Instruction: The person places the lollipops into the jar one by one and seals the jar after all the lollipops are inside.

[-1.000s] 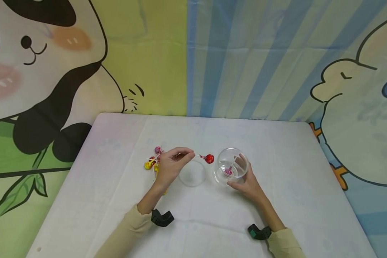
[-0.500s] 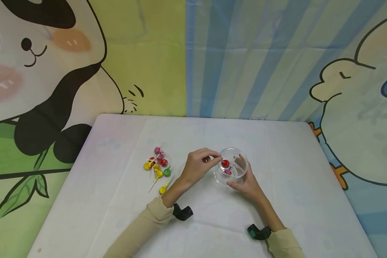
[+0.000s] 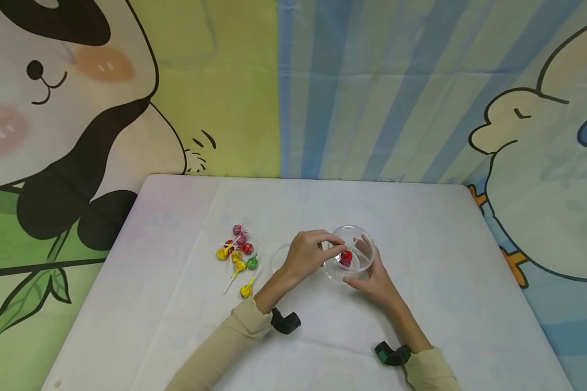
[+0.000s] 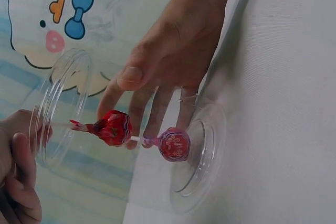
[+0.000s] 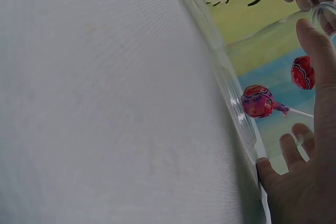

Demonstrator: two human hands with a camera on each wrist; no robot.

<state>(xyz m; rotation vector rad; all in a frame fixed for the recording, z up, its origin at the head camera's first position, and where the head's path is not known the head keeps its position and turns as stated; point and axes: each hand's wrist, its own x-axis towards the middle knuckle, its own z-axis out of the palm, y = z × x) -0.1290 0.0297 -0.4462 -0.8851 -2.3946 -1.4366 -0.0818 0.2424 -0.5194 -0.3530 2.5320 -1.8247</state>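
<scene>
Between its thumb and fingertips my left hand (image 3: 305, 252) pinches the stick of a red-wrapped lollipop (image 4: 114, 128). The candy hangs inside a clear round jar (image 3: 353, 232), with my fingers at the rim. My right hand (image 3: 374, 274) holds the jar from the right, its thumb and fingers curved round the wall. A pink-purple lollipop (image 4: 174, 144) lies at the bottom of the jar, its stick slanting up. In the right wrist view, the hanging lollipop (image 5: 303, 73) is apart from the lower lollipop (image 5: 257, 101).
Left of the hands, several lollipops lie in a loose group on the white table (image 3: 176, 304), among them a green lollipop (image 3: 252, 263) and a yellow lollipop (image 3: 246, 290). A clear round disc (image 3: 276, 257), like a lid, lies partly behind my left hand.
My left hand has carried the red lollipop rightward from beside the jar, over the rim and down inside. The right hand keeps its hold on the jar in nearly the same place.
</scene>
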